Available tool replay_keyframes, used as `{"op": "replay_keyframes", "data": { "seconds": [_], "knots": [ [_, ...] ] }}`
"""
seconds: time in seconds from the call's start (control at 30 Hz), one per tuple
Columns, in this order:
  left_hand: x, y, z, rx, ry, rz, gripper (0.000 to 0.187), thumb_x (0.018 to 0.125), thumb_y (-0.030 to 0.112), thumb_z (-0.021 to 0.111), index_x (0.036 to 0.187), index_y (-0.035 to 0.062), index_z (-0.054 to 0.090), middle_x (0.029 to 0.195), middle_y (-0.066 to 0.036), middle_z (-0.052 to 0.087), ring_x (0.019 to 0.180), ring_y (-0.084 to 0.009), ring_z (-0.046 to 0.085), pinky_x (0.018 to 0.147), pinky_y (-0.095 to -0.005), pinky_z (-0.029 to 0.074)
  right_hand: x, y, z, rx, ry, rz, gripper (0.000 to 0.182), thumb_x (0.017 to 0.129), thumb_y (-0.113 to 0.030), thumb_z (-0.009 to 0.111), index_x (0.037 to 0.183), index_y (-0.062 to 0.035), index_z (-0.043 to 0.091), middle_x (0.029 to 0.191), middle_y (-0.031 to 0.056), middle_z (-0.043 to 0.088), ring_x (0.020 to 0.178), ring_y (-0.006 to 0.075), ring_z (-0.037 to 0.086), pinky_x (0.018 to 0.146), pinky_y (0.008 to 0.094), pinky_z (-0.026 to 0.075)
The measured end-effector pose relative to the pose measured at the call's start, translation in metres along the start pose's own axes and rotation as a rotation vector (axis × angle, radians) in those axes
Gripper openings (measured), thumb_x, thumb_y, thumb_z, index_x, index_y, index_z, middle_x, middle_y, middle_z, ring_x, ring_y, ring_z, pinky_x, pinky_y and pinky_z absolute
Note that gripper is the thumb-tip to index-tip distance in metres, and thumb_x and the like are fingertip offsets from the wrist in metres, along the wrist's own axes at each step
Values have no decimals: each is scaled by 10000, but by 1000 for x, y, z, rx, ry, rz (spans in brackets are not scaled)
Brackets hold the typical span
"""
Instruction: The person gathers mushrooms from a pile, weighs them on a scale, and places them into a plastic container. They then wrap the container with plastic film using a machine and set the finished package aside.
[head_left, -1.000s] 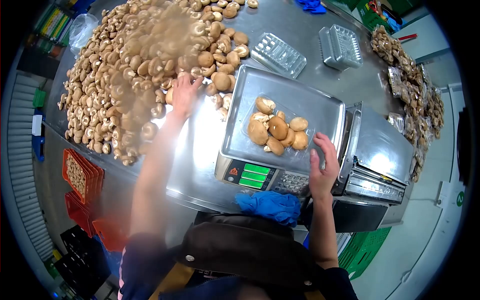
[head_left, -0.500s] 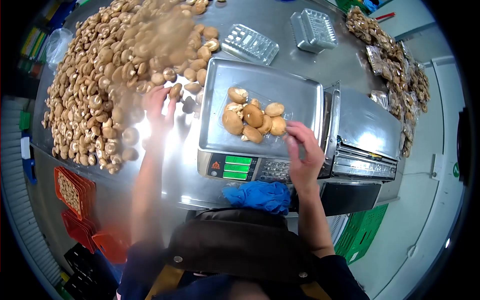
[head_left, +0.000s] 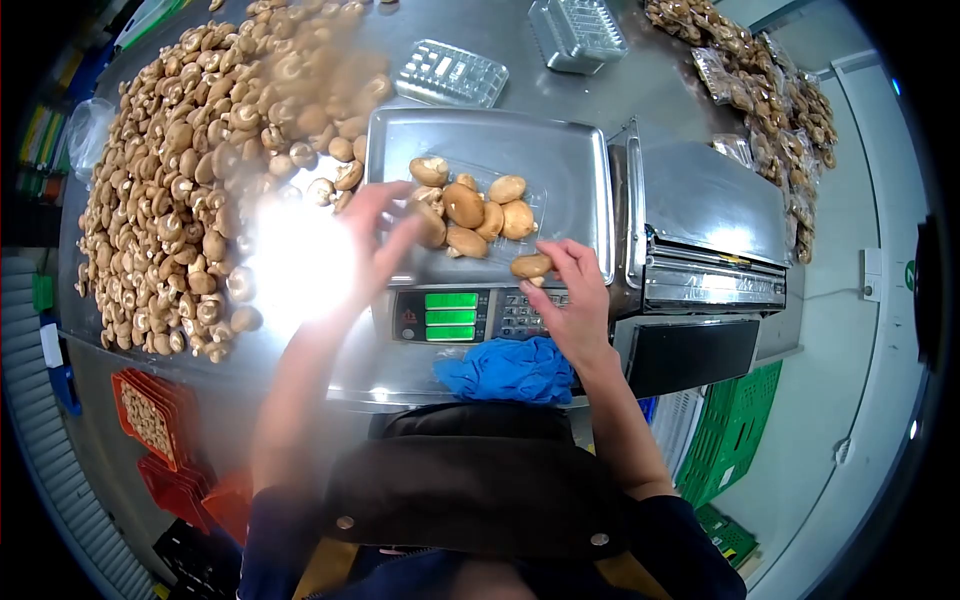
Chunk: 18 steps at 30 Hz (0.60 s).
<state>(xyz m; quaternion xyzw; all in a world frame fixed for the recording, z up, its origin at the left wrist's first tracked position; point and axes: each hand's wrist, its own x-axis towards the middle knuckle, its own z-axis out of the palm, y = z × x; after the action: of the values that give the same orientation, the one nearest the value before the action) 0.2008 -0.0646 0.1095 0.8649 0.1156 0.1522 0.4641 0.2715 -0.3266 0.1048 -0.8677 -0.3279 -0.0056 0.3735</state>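
Note:
My left hand (head_left: pixel 378 240) reaches over the left side of the scale's metal tray (head_left: pixel 575 190), blurred, thumb and fingers apart. Its fingertips are beside a brown mushroom (head_left: pixel 430 226) at the left of a small group. My right hand (head_left: pixel 572 295) pinches another mushroom (head_left: pixel 530 266) between thumb and fingers, above the tray's front edge. Several mushrooms (head_left: pixel 464 205) lie together in a clear plastic punnet (head_left: pixel 538 200) on the tray. Below it, the scale's green displays (head_left: pixel 451 317) are lit.
A large mushroom heap (head_left: pixel 190 150) covers the table's left. Clear punnets (head_left: pixel 452 75) lie behind the scale, with more stacked (head_left: pixel 580 38) beyond. Right stand a wrapping machine (head_left: pixel 710 240) and packed mushrooms (head_left: pixel 770 120). A blue cloth (head_left: pixel 508 370) lies in front; red baskets (head_left: pixel 160 415) stand lower left.
My left hand, which held a mushroom beside the heap, has moved right over the tray. My right hand has come down toward the tray's front edge and now shows a mushroom. The view has shifted.

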Motion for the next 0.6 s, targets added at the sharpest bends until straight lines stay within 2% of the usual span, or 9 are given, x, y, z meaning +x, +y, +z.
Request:
{"op": "replay_keyframes", "data": {
  "seconds": [0.03,0.1,0.13,0.23,0.27,0.37,0.5,0.53,0.6],
  "knots": [
    [4,-9,2,40,13,-132,324,854,84,656,1163,1,602,1022,-107,657,840,-167,634,723,-299,515,-2,4,3,33,-22,45,448,790,-131,746,1195,-53,572,1054,111,559,871,227,613,764,312,507],
    [12,-25,8,31,45,-187,322,876,92,630,1178,-14,589,987,-104,662,804,-161,634,686,-287,519,-2,8,10,103,-64,140,450,803,-151,737,1208,-57,567,1017,106,548,835,217,610,748,310,505],
    [15,-40,12,52,48,-133,311,898,100,595,1184,-22,586,938,-110,670,738,-149,632,611,-271,517,-1,10,14,166,-101,200,449,798,-130,742,1199,-41,562,996,108,544,794,196,602,716,304,505],
    [25,-51,13,68,-62,-304,293,921,111,555,1175,-29,591,910,-128,674,634,-138,618,527,-267,507,3,6,22,307,52,333,425,789,-91,746,1164,-15,561,998,112,547,795,177,611,707,291,510],
    [28,-51,14,82,-58,-281,271,934,100,524,1155,-36,601,872,-122,670,532,-130,594,446,-265,479,3,9,27,321,100,302,373,787,-43,737,1113,4,563,1003,116,547,809,166,618,711,285,516],
    [33,-48,8,5,-121,-388,260,934,79,514,1147,-37,607,872,-112,667,503,-131,591,423,-259,473,5,14,35,387,151,218,307,807,-17,713,1081,16,577,1021,99,542,877,146,622,751,261,521],
    [32,-61,11,-7,-161,-410,247,930,48,502,1124,-68,600,827,-125,655,490,-126,587,396,-245,465,11,23,42,356,202,232,293,808,2,695,1072,-1,569,1085,136,545,883,214,622,763,308,513],
    [31,-60,11,-44,-158,-434,243,927,42,502,1120,-70,599,811,-121,652,486,-123,583,392,-241,462,13,23,35,256,206,169,369,809,-70,720,1130,-1,551,1136,143,539,934,234,602,788,327,504],
    [31,-54,11,-123,-152,-477,235,923,30,503,1110,-76,596,781,-112,648,479,-117,574,385,-235,458,12,25,30,272,159,275,469,807,-142,734,1195,10,519,1149,150,536,956,240,590,799,338,498]
  ]
}}
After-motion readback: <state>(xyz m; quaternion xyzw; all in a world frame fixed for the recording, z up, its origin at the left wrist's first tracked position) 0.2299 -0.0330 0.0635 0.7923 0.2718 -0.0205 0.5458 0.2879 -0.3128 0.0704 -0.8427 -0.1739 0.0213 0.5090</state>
